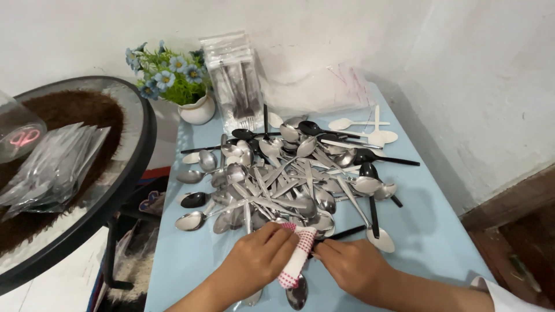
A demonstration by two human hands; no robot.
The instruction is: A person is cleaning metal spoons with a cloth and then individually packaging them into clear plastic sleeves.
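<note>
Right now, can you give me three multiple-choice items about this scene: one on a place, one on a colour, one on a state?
1. Where is the flower pot?
A. far left corner of the blue table
B. on the round table
C. on the floor

2. What colour is the cloth?
A. green
B. red and white
C. black

3. The cloth is
A. hanging on the wall
B. flat beside the pile
C. wrapped around a spoon

Answers: 1 A, it stands by the wall at that corner. 2 B, red dots on white. 3 C, left hand and right hand press it around the handle.

A pale blue bench was set against rough white walls; a round glass-topped table was placed beside it, and dark flooring was seen to the right
</note>
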